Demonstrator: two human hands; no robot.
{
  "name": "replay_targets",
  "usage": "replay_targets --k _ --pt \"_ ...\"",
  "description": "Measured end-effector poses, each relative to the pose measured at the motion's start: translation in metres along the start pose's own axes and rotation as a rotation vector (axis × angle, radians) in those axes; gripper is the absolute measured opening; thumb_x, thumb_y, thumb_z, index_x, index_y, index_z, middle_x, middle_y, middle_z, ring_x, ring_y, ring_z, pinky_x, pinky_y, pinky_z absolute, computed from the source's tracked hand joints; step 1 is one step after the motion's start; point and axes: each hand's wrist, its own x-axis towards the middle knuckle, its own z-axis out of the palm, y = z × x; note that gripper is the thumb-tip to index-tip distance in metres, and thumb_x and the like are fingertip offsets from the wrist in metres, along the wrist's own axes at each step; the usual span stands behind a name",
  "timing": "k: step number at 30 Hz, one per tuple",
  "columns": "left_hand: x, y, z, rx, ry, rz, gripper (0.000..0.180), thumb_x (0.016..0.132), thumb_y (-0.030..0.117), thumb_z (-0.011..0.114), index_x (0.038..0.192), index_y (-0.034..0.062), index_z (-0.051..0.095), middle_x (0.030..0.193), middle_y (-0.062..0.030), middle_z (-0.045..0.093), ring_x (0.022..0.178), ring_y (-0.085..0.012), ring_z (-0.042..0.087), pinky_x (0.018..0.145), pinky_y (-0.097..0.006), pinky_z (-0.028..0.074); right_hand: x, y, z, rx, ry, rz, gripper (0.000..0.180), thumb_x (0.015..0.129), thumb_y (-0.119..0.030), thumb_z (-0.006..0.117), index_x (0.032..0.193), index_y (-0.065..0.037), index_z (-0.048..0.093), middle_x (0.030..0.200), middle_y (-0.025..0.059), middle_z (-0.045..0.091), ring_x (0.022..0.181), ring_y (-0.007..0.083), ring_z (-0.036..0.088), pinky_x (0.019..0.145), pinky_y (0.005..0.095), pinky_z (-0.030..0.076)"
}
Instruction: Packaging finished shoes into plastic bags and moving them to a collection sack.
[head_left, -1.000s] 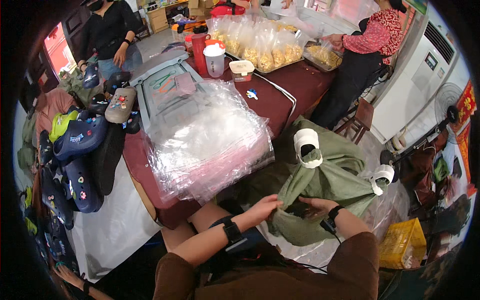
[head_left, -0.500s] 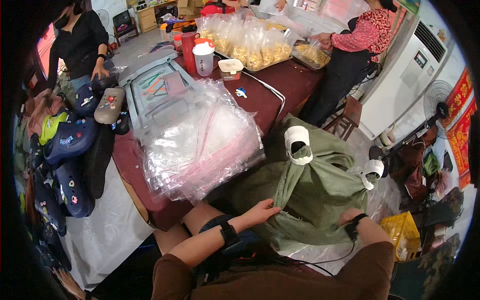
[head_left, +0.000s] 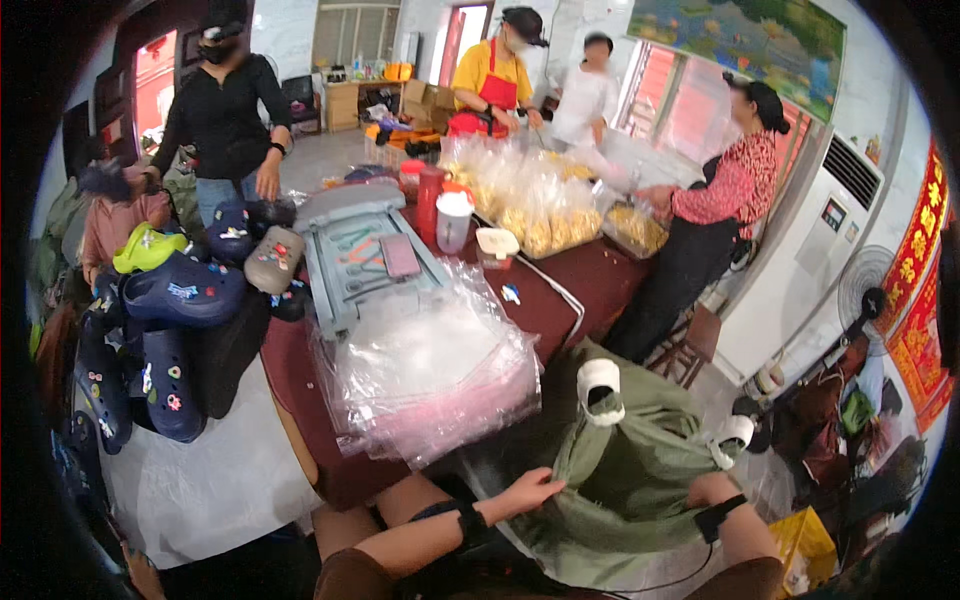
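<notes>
A large green woven sack [head_left: 640, 500] lies in front of me, sagging in folds. My left hand [head_left: 532, 490] pinches its near left edge between thumb and fingers. At its right edge my right hand [head_left: 710, 490] is closed on the cloth, the fingertips partly hidden. A white clog-like shoe [head_left: 600, 385] rests on the far part of the sack, its dark inside toward me. A second white shoe [head_left: 733, 438] sits at the right rim. What the sack holds is hidden.
Clear plastic bags [head_left: 430, 370] are piled on the dark red table [head_left: 370, 475], beside a grey tray [head_left: 330, 290]. Decorated clogs [head_left: 185, 290] are heaped at left. Beyond stand filled bags [head_left: 540, 225] and several people. A yellow crate [head_left: 805, 550] is at lower right.
My view has tilted up, so the scene sits lower and more of the people at the back shows. Both hands keep hold of the sack, whose near edge looks spread wider.
</notes>
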Motion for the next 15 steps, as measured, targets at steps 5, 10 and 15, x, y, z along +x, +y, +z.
replay_targets --k 5,10,15 --pt "-0.013 -0.010 -0.015 -0.081 0.021 -0.043 0.043 0.096 0.039 0.065 0.118 0.0025 0.060 0.084 -0.0021 0.057 0.070 -0.0104 0.052 0.057 -0.029 0.043 -0.021 -0.084 -0.062 -0.035 0.132 -0.229 0.041 0.068 -0.039 0.072 0.097 -0.011 0.075 0.097 0.0151 0.072 0.089 0.0357 0.068 0.079 0.0471 0.053" --pt "-0.026 -0.015 -0.025 -0.177 0.037 -0.033 0.042 0.095 0.036 0.067 0.125 0.0062 0.060 0.091 -0.0029 0.063 0.075 -0.0103 0.056 0.060 -0.029 0.046 -0.065 -0.173 -0.143 -0.088 0.805 -0.450 0.049 0.073 -0.040 0.075 0.113 -0.013 0.069 0.093 0.0121 0.069 0.087 0.0334 0.068 0.078 0.0454 0.054" --pt "-0.060 -0.006 -0.049 0.389 0.192 0.291 0.043 0.092 0.032 0.067 0.124 0.0038 0.059 0.100 -0.0127 0.070 0.088 -0.0226 0.066 0.075 -0.037 0.052 -0.166 -0.250 -0.227 0.202 1.164 -1.035 0.036 0.077 -0.024 0.076 0.109 -0.010 0.068 0.086 0.0105 0.065 0.080 0.0313 0.065 0.071 0.0422 0.053"
